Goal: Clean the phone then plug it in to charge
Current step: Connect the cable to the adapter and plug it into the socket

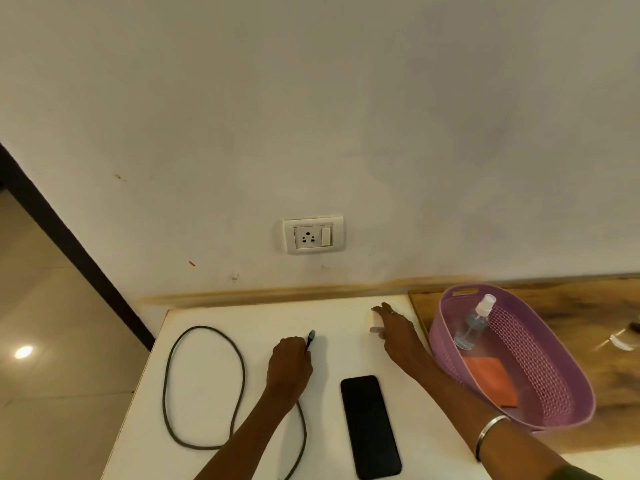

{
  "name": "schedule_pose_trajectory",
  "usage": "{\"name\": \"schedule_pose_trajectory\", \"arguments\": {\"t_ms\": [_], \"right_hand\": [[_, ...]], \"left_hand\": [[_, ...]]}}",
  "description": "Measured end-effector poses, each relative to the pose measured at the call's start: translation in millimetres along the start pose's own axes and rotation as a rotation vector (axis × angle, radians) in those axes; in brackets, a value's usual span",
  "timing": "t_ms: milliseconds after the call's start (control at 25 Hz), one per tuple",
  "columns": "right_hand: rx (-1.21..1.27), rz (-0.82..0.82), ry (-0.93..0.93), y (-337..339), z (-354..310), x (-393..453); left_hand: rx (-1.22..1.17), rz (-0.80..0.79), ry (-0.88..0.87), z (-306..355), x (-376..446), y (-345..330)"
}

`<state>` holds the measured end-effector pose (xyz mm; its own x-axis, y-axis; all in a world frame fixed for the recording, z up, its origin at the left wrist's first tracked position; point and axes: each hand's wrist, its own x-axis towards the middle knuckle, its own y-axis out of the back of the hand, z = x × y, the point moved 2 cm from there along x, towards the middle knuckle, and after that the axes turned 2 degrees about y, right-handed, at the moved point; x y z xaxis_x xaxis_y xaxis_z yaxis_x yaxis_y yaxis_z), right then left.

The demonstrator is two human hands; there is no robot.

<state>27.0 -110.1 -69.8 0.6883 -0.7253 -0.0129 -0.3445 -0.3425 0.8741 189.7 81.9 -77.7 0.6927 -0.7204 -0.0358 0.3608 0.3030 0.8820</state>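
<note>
A black phone (370,426) lies flat, screen dark, on the white table (207,375) near its front edge. My left hand (290,363) grips one end of the dark charging cable (204,386), with the plug tip poking out above my fingers. The cable loops in an oval to the left. My right hand (393,329) reaches to the back of the table and closes its fingers round a white charger adapter (375,320), which is mostly hidden under the hand. A white wall socket with a switch (313,235) sits on the wall above the table.
A purple plastic basket (554,375) stands to the right on a wooden surface. It holds a clear spray bottle (472,327) and an orange cloth (491,379). The table's left edge drops to a tiled floor.
</note>
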Motion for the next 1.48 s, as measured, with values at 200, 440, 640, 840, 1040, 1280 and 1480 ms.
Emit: {"name": "schedule_pose_trajectory", "arguments": {"t_ms": [200, 440, 640, 840, 1040, 1280, 1480], "right_hand": [[0.038, 0.042, -0.015, 5.7, 0.8, -2.3], [0.157, 0.058, -0.171, 37.2, -25.2, -16.5], [-0.020, 0.110, -0.099, 60.3, -57.0, -40.5], [0.168, 0.088, -0.069, 73.9, -96.3, -57.5], [0.341, 0.133, -0.023, 93.6, -137.4, -62.2], [0.516, 0.180, -0.040, 110.9, -163.6, -70.5], [0.614, 0.116, -0.064, 113.4, -170.5, -79.6]], "left_hand": [[-0.101, 0.053, 0.064, 6.9, 0.0, 16.7], [-0.192, 0.155, 0.044, 15.4, -6.3, 49.6], [-0.323, 0.192, -0.007, 27.7, -18.1, 81.8], [-0.329, 0.182, -0.086, 40.7, -36.2, 105.8], [-0.252, 0.176, -0.219, 57.1, -54.0, 131.5], [-0.159, 0.219, -0.339, 66.0, -72.0, 154.9], [-0.093, 0.264, -0.350, 69.4, -83.1, 165.8]]}}
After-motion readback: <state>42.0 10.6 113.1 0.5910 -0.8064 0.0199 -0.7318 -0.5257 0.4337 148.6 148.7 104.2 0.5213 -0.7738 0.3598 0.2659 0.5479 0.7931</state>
